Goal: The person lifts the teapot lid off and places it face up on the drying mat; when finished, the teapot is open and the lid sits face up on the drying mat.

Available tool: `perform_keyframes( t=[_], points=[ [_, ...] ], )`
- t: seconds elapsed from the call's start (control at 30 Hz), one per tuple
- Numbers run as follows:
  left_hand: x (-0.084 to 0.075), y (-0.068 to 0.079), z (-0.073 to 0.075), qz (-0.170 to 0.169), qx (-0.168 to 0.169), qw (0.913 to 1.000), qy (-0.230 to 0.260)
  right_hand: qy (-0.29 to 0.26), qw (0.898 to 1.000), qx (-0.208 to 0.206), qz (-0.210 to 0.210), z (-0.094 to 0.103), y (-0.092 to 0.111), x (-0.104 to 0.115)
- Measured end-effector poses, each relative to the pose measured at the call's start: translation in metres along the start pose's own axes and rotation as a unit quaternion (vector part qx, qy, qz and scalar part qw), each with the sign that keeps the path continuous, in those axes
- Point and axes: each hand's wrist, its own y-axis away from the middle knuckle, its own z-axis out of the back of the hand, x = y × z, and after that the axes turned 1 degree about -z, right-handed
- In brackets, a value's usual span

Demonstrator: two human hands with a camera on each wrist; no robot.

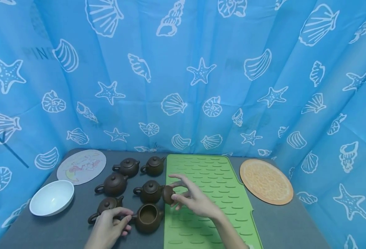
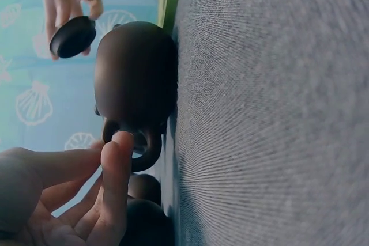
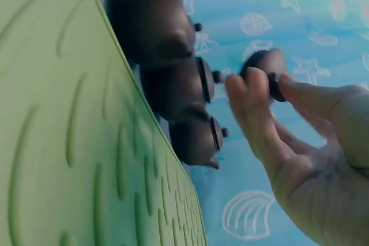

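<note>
Closest, the left hand (image 1: 112, 224) pinches the handle (image 2: 154, 149) of a lidless teapot (image 1: 147, 226) near the tabletop's (image 1: 282, 223) front edge, beside the green mat's (image 1: 195, 224) left edge; the right hand (image 1: 193, 200) pinches a lid (image 1: 168, 194) by its knob (image 3: 278, 89). Both look light, stiff, probably brittle; handle and knob seem safest holds. Curtain (image 1: 158, 86) lettering (image 1: 39, 53) starts "PIN", then fades.

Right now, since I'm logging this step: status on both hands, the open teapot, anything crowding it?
Left hand pinching handle of open teapot. Right hand holding tilted lid, apart from it. Opening uncovered; lidded teapot close behind.
</note>
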Motion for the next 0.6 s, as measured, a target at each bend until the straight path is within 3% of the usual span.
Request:
perform_keyframes(
  t=[0.23, 0.5, 0.6],
  points=[
    [0.000, 0.000, 0.000, -0.004, 0.002, 1.0000, -0.003, -0.030, 0.997, 0.059, -0.030, 0.015, 0.003, -0.010],
    [0.002, 0.000, 0.000, -0.010, 0.002, 0.9999, -0.002, 0.027, 0.996, 0.067, -0.047, 0.016, 0.006, -0.011],
    [0.003, 0.000, 0.000, -0.015, 0.000, 0.9999, -0.002, 0.037, 0.992, 0.091, -0.079, 0.017, 0.009, -0.009]
  ],
)
